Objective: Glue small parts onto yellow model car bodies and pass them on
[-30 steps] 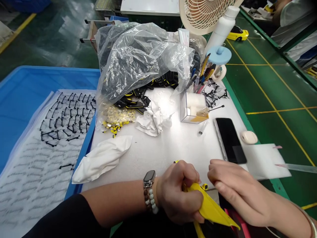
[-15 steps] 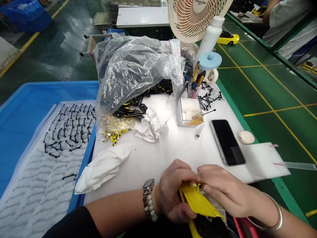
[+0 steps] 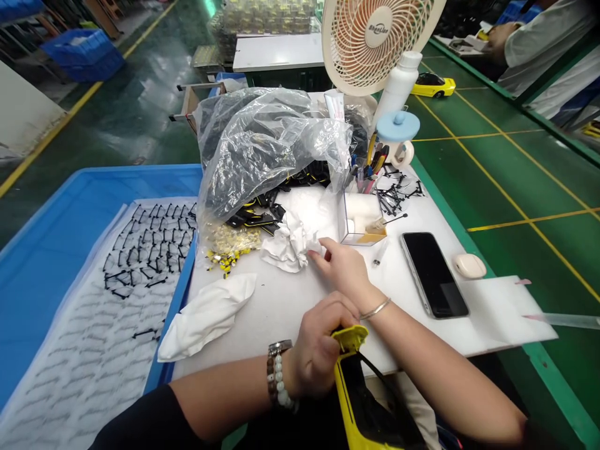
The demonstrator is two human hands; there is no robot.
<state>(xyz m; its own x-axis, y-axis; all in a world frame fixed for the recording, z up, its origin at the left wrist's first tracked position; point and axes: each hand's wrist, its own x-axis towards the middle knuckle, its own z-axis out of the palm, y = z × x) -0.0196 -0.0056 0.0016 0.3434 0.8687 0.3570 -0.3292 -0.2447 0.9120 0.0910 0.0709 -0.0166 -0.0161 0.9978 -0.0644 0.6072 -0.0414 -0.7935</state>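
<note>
Our left hand (image 3: 316, 353) is closed tight on a yellow-and-black piece (image 3: 350, 339), its fingers clamped around the yellow tip, and the piece's long body runs down past the near edge of the white foam mat (image 3: 276, 325). Our right hand (image 3: 345, 270) is open, apart from the left and out over the mat, with its fingers loosely spread. Its fingertips (image 3: 313, 256) are at a crumpled white cloth (image 3: 288, 249), though we cannot tell whether they touch it. Also on the mat are a clear bag (image 3: 267, 144) of black parts, a clear box (image 3: 360, 219), a phone (image 3: 434, 275), an earbud case (image 3: 469, 265) and a folded cloth (image 3: 206, 319). Left of the mat, a blue crate (image 3: 47, 212) holds rows of black glasses frames (image 3: 150, 244).
</note>
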